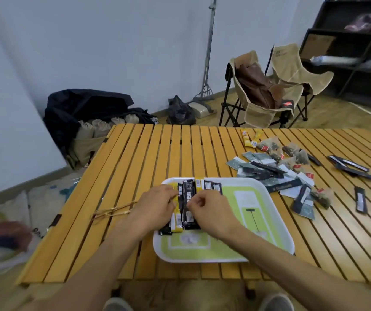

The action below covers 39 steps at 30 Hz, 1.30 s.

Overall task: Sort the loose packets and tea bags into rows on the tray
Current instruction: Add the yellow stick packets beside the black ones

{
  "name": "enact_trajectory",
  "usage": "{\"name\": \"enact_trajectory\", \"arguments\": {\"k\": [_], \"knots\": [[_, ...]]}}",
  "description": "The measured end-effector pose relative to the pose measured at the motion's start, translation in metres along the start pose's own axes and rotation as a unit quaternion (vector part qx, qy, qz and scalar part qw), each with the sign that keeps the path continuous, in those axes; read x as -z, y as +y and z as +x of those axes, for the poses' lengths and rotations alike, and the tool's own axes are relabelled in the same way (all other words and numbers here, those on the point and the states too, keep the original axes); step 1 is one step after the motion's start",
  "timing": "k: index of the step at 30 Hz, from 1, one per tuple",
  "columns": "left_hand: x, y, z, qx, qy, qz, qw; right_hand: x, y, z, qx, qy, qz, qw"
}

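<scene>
A slatted wooden table bears the tray near its front edge. Left hand and right hand pinch black packets; loose tea bags lie far right.

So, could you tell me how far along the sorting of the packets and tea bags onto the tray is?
Early on. Done: a few black and yellow stick packets lie side by side at the left end of the white tray. In hand: the left hand and right hand are lining those up. Left: the loose pile of pyramid tea bags, flat sachets and black sticks on the slatted table.
</scene>
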<state>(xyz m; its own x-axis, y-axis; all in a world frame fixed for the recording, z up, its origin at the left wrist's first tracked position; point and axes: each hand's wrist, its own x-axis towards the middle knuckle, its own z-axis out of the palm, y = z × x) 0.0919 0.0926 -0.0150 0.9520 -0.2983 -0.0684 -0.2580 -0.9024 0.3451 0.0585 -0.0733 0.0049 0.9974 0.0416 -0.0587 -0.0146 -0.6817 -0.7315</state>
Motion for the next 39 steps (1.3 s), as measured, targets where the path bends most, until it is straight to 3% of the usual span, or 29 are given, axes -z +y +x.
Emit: {"name": "enact_trajectory", "arguments": {"k": [10, 15, 19, 26, 30, 34, 39], "knots": [[-0.008, 0.005, 0.009, -0.006, -0.081, 0.006, 0.997, 0.092, 0.083, 0.047, -0.002, 0.098, -0.067, 0.993], [-0.014, 0.024, 0.022, -0.053, -0.024, 0.090, 0.994, 0.127, 0.114, 0.109, -0.034, 0.159, -0.131, 0.978], [-0.036, 0.054, 0.029, -0.106, -0.045, 0.077, 0.990, 0.137, 0.129, 0.161, -0.062, 0.152, -0.194, 0.967], [-0.052, 0.036, 0.023, -0.109, 0.040, 0.073, 0.991, 0.136, 0.134, 0.238, -0.097, 0.177, -0.237, 0.950], [-0.059, 0.031, 0.021, -0.119, 0.037, 0.056, 0.991, 0.126, 0.136, 0.274, -0.090, 0.169, -0.279, 0.941], [-0.068, 0.032, 0.024, -0.136, 0.047, 0.069, 0.987, 0.125, 0.142, 0.290, -0.139, 0.158, -0.311, 0.927], [-0.070, 0.037, 0.030, -0.139, 0.076, 0.079, 0.984, 0.134, 0.142, 0.291, -0.145, 0.133, -0.247, 0.949]]}}
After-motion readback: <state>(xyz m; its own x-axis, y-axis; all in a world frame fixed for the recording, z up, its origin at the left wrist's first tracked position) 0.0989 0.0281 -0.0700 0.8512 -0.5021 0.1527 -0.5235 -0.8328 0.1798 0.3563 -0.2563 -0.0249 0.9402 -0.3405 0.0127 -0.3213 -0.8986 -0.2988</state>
